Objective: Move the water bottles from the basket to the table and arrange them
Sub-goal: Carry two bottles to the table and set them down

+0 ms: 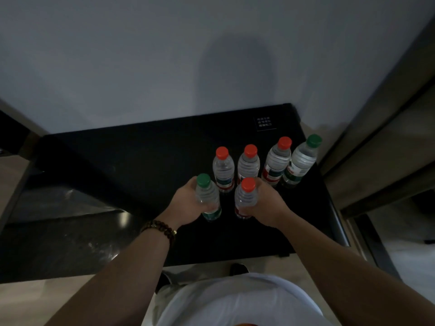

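Observation:
Several clear water bottles stand upright on a black table [141,156]. In the back row are three red-capped bottles [223,168], [248,165], [276,161] and a green-capped bottle [302,161] at the right end. In front of that row, my left hand [186,201] grips a green-capped bottle [207,194] by its body. My right hand [268,203] grips a red-capped bottle [246,198] the same way. Both held bottles are upright at table level. No basket is in view.
A pale wall rises behind the table. A small white-printed label [264,123] lies at the table's back right. Wooden panels [376,137] stand close on the right. A dark glossy surface [58,231] adjoins on the left. A bead bracelet is on my left wrist.

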Tool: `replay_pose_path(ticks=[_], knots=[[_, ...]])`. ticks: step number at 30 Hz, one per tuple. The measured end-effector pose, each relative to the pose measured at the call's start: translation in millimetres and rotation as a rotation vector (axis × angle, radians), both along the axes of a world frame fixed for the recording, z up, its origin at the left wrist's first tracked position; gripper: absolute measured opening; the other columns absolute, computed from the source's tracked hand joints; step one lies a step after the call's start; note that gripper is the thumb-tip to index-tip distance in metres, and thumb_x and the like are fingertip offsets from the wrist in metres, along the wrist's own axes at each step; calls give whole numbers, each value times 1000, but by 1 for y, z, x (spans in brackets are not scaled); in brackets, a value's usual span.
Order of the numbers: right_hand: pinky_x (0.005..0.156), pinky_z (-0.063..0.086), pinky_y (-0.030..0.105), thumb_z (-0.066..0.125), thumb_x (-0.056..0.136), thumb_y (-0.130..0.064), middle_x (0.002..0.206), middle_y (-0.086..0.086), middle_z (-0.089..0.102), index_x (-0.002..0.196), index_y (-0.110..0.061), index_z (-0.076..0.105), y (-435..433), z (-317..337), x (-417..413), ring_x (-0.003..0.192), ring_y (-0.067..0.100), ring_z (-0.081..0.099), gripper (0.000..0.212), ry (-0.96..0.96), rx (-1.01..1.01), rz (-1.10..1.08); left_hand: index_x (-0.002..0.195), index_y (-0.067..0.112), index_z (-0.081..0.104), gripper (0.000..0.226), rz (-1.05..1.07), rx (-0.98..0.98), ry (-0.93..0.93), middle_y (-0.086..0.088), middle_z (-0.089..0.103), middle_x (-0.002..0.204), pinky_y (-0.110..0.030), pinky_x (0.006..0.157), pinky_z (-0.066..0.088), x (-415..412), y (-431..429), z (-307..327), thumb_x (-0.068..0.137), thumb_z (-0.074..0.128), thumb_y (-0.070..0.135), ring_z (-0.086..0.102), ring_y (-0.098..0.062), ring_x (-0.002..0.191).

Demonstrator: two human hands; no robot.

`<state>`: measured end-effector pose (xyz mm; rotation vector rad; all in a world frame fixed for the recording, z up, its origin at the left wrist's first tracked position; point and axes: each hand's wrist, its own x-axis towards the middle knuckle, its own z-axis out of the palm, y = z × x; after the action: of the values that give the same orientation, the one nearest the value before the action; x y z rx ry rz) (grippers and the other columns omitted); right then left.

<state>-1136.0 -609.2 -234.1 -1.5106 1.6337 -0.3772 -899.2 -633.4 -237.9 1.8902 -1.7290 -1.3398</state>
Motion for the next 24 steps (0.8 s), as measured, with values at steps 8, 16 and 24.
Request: replay_pose_path(ticks=[8,16,24], knots=[[99,52,41,85,76,-30,117,-7,65,125,-31,52,0,-4,1,110,14,61,59,13,30,-18,137,30,50,78,-25,39,-7,15,62,123,-24,97,45,1,6,-5,73,92,19,59,-2,113],[87,59,48,86,59,-41,97,-7,69,101,-32,58,-7,-3,-4,92,15,69,52,4,47,54,138,30,48,83,-15,67,-21,13,61,123,-24,94,45,7,9,-3,69,94,16,58,-4,114],[110,42,34,88,78,-40,137,-9,52,147,-25,46,-13,90,-7,128,9,49,82,-38,14,98,147,30,43,87,-244,156,-307,2,56,141,-40,105,53,33,-14,45,75,91,20,59,-15,120]])
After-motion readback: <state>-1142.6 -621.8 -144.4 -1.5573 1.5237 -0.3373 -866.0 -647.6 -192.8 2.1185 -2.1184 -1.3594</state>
